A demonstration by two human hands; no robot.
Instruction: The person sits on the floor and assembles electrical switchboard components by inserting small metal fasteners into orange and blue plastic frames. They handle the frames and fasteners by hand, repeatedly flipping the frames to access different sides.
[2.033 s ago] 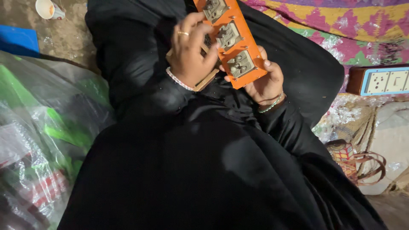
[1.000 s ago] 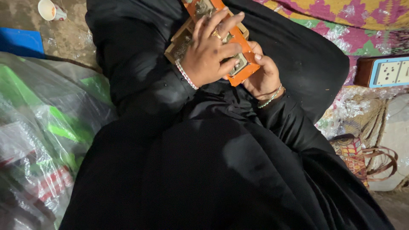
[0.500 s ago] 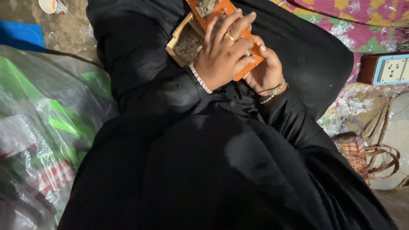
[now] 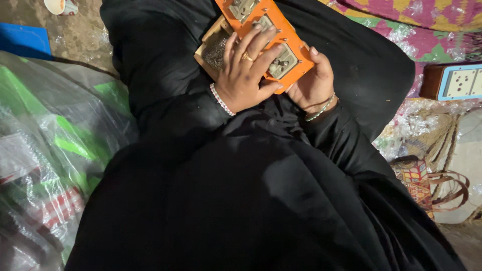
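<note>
Head view: 2 hands on an orange switch plate (image 4: 281, 37) over a black-robed lap (image 4: 241, 190).
The left hand (image 4: 246, 75) lies flat across the plate, fingers spread, covering rather than gripping it; the right hand (image 4: 314, 83) is curled round the plate's lower right edge, thumb up along the side, holding it; a small wooden box (image 4: 213, 47) of fine metal parts sits just under the plate's left side; clear plastic bags (image 4: 45, 150) lie left; a blue-faced socket board (image 4: 459, 83) lies right.
</note>
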